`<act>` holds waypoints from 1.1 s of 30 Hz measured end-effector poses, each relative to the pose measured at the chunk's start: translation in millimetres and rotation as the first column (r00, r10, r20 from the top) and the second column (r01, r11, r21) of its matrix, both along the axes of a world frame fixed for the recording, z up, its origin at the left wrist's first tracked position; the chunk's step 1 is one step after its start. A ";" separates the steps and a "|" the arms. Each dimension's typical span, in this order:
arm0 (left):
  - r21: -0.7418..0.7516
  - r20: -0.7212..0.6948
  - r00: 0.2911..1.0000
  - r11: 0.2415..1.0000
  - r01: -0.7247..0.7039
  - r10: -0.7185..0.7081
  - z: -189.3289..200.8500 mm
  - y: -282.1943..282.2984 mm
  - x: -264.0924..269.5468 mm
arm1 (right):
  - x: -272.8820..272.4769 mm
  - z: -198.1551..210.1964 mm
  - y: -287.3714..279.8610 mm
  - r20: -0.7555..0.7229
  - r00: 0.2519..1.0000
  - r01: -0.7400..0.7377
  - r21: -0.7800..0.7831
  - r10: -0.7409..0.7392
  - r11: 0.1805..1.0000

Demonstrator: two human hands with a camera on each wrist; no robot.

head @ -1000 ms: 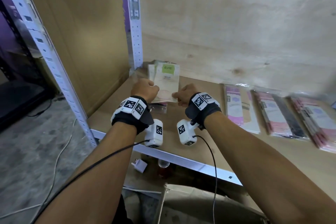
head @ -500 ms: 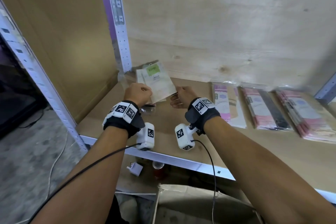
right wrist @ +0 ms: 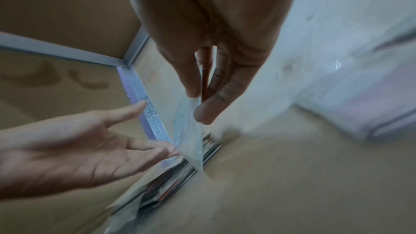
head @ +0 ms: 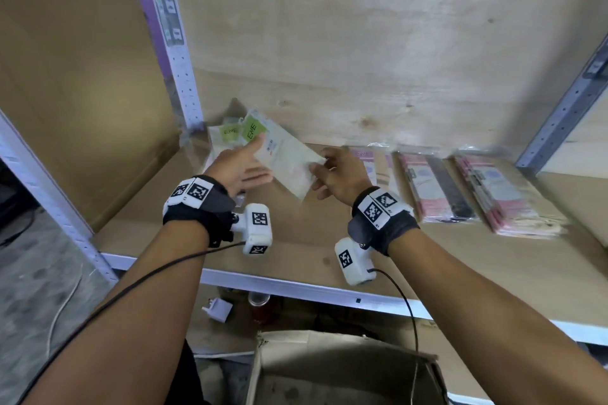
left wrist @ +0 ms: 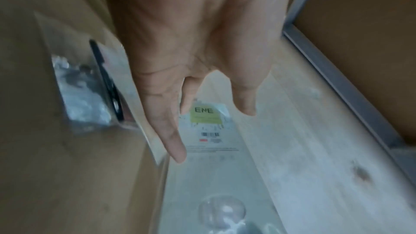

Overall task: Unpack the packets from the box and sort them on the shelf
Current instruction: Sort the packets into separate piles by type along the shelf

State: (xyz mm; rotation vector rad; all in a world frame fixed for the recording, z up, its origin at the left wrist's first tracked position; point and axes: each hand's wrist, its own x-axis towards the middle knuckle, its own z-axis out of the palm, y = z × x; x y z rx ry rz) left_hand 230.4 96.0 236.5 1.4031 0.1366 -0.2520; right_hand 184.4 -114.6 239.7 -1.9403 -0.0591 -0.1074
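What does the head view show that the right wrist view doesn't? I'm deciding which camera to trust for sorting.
Only the head view shows the green label on the held packet, the cardboard box below and three separate pink packet piles. Only the right wrist view shows the right hand pinching the packet's edge. Both show the open left hand.

Soft, even light fills the head view, brightest on the plywood back panel (head: 378,43) beyond the hands, with a dim floor to the left. Straight uprights bow at the wide-angle edges. Both wrist views are smeared by motion blur: the left hand (left wrist: 191,51) looks pale and washed out, the right hand (right wrist: 213,33) dark and shadowed against a bluish glare.
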 end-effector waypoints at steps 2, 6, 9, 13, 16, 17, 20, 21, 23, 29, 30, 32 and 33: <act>-0.147 -0.019 0.999 0.988 0.043 -0.047 4.0 -8.0 -0.2 | -12.9 6.2 -16.6 0.202 0.979 0.018 -0.235 0.030 0.972; -0.376 -0.046 0.998 0.926 0.023 -0.044 9.9 -21.1 -1.1 | -34.1 11.6 -43.5 0.399 0.897 0.060 -0.535 0.189 0.843; -0.399 -0.037 0.999 0.916 -0.045 0.033 7.8 -27.9 -4.7 | -45.5 7.2 -59.8 0.274 0.928 -0.084 -0.506 0.252 0.858; -0.313 -0.014 0.999 0.948 -0.050 0.048 3.1 -35.2 -9.9 | -52.7 -2.3 -73.5 0.138 0.967 -0.160 -0.320 0.213 0.934; -0.326 0.005 1.000 0.945 0.005 -0.004 2.1 -47.5 -16.6 | -51.8 -6.1 -80.3 0.178 0.984 0.024 -0.110 -0.004 0.994; -0.333 0.017 0.999 0.942 0.035 -0.031 1.9 -53.0 -18.9 | -51.8 -6.2 -82.0 0.167 0.984 0.064 -0.049 -0.055 0.997; -0.348 0.055 0.993 0.930 0.117 -0.104 0.0 -69.9 -23.0 | -51.9 -7.2 -89.5 0.032 0.994 0.095 0.155 -0.101 0.983; -0.347 0.059 0.992 0.929 0.128 -0.114 -0.8 -74.9 -23.3 | -52.1 -7.0 -92.5 -0.023 0.996 0.088 0.222 -0.085 0.971; -0.324 0.081 0.989 0.936 0.141 -0.121 -1.8 -82.8 -23.0 | -51.7 -7.7 -99.7 -0.087 0.995 0.071 0.340 -0.043 0.938; -0.258 0.074 0.997 0.966 0.004 0.015 -13.6 -100.2 -9.2 | -56.8 -11.3 -132.6 -0.106 0.992 0.104 0.372 -0.069 0.922; -0.247 0.082 0.995 0.968 -0.037 0.058 -13.9 -95.1 -7.1 | -55.5 -10.9 -133.4 -0.106 0.993 0.096 0.369 -0.061 0.925; -0.199 0.092 0.989 0.975 -0.100 0.120 -17.5 -90.6 -2.3 | -55.3 -10.9 -138.0 -0.111 0.993 0.090 0.374 -0.052 0.923; -0.168 0.100 0.985 0.979 -0.120 0.138 -17.6 -88.3 -2.2 | -55.0 -9.7 -138.2 -0.109 0.993 0.084 0.376 -0.046 0.923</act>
